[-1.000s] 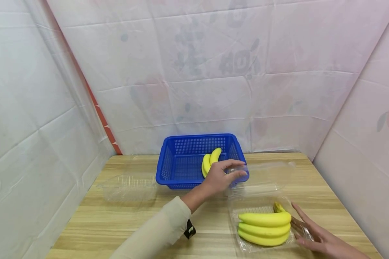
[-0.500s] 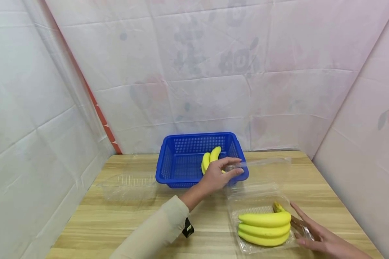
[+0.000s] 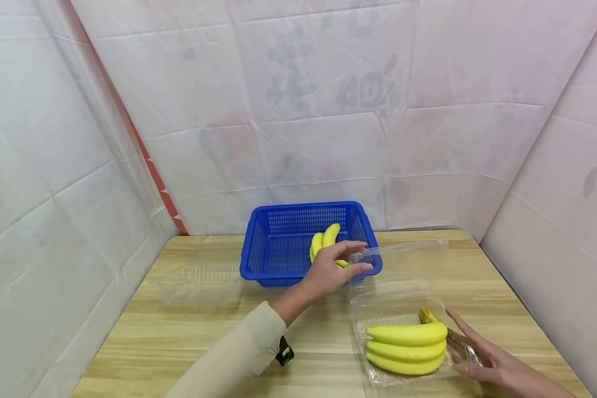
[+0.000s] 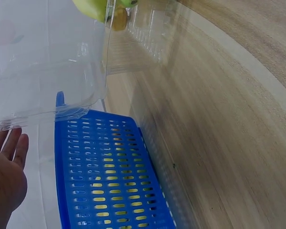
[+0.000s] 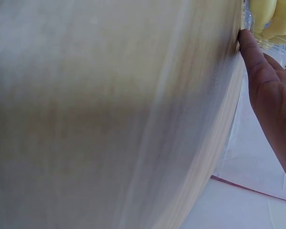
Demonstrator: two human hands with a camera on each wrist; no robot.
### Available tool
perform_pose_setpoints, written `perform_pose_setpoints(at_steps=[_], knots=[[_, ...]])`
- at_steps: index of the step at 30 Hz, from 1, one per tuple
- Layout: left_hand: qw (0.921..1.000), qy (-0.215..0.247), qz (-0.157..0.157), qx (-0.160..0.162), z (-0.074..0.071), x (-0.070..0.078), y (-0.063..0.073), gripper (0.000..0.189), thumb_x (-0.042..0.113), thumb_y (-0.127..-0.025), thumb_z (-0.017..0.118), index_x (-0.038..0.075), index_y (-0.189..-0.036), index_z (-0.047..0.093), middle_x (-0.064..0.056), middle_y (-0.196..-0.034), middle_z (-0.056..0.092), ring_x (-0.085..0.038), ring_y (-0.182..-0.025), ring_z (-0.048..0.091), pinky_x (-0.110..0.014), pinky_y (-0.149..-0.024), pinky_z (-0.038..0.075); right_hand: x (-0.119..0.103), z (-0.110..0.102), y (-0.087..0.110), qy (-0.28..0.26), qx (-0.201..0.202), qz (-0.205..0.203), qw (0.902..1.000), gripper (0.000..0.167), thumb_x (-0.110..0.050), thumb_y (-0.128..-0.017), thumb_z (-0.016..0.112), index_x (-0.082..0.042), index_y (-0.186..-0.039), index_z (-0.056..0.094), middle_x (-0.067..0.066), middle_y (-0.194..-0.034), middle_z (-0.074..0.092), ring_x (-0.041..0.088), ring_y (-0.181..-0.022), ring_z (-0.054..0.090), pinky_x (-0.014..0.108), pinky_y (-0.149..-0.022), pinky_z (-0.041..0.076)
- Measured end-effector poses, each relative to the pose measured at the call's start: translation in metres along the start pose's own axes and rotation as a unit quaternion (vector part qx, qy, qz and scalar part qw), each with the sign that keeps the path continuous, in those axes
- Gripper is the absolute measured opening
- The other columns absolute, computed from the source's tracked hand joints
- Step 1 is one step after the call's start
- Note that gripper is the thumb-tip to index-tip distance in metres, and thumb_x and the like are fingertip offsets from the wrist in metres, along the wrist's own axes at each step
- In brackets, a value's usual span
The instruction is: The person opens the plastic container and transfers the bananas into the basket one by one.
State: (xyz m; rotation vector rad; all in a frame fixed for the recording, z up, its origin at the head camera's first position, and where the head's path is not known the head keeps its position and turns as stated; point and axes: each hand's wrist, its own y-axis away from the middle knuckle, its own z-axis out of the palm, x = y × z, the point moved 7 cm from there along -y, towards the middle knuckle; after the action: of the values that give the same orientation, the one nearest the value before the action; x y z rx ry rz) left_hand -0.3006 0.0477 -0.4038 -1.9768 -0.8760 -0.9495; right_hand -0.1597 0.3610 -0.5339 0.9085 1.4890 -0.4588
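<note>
A bunch of yellow bananas (image 3: 407, 349) lies in the base of a clear plastic clamshell box (image 3: 385, 320), at the right front of the table. The box's transparent lid (image 3: 413, 260) stands raised behind the fruit. My left hand (image 3: 330, 271) pinches the lid's left edge between thumb and fingers, in front of the basket's right part. In the left wrist view, the fingers of that hand (image 4: 7, 157) meet the lid's rim. At the right end of the box, my right hand (image 3: 492, 359) touches its side with fingers and thumb spread.
A blue plastic basket (image 3: 305, 205) stands at the back middle of the wooden table (image 3: 204, 354), with more bananas (image 3: 316, 243) inside, partly behind my left hand. Left of it is another clear plastic container (image 3: 199, 290). White printed sheets (image 3: 303, 149) surround the table.
Hardly anything differs. My left hand and the lid edge have shifted slightly left, while the right hand and the bananas in the box stay in place.
</note>
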Motion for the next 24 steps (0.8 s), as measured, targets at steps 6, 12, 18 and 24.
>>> perform_pose_setpoints(at_steps=[6, 12, 18, 24], knots=[[0.9994, -0.024, 0.019, 0.016, -0.004, 0.000, 0.004, 0.050, 0.034, -0.098, 0.079, 0.020, -0.145, 0.066, 0.001, -0.142, 0.073, -0.014, -0.126, 0.070, -0.034, -0.106, 0.059, 0.003, 0.000, -0.001, -0.003, -0.003, 0.008, 1.0000, 0.092, -0.006, -0.112, 0.042, -0.032, -0.167, -0.026, -0.058, -0.151, 0.008, -0.033, -0.132, 0.024, 0.012, -0.100, 0.046], [0.9941, -0.063, 0.071, 0.052, -0.014, 0.006, 0.011, 0.056, 0.028, -0.095, 0.083, 0.017, -0.147, 0.063, -0.004, -0.147, 0.068, -0.023, -0.138, 0.063, -0.040, -0.113, 0.055, 0.006, -0.004, -0.002, -0.002, 0.004, 0.041, 0.9991, 0.092, -0.011, -0.113, 0.044, -0.037, -0.166, -0.026, -0.059, -0.145, 0.005, -0.037, -0.126, 0.019, 0.012, -0.096, 0.043], [0.9650, -0.125, 0.196, 0.121, -0.023, 0.030, 0.027, 0.056, 0.019, -0.090, 0.087, 0.010, -0.141, 0.064, -0.011, -0.143, 0.063, -0.026, -0.137, 0.058, -0.042, -0.112, 0.054, 0.007, -0.006, -0.002, 0.040, 0.028, 0.039, 0.9981, 0.093, -0.010, -0.112, 0.047, -0.033, -0.168, -0.024, -0.037, -0.163, -0.010, -0.036, -0.126, 0.020, 0.032, -0.107, 0.052], [0.9034, -0.200, 0.369, 0.089, 0.003, 0.066, 0.050, 0.038, 0.016, -0.088, 0.086, 0.005, -0.121, 0.073, -0.007, -0.119, 0.072, -0.018, -0.114, 0.068, -0.020, -0.106, 0.054, 0.009, -0.008, -0.002, 0.079, 0.047, 0.043, 0.9948, 0.094, -0.012, -0.111, 0.049, -0.031, -0.169, -0.022, -0.038, -0.162, -0.010, -0.036, -0.126, 0.019, 0.053, -0.109, 0.052]])
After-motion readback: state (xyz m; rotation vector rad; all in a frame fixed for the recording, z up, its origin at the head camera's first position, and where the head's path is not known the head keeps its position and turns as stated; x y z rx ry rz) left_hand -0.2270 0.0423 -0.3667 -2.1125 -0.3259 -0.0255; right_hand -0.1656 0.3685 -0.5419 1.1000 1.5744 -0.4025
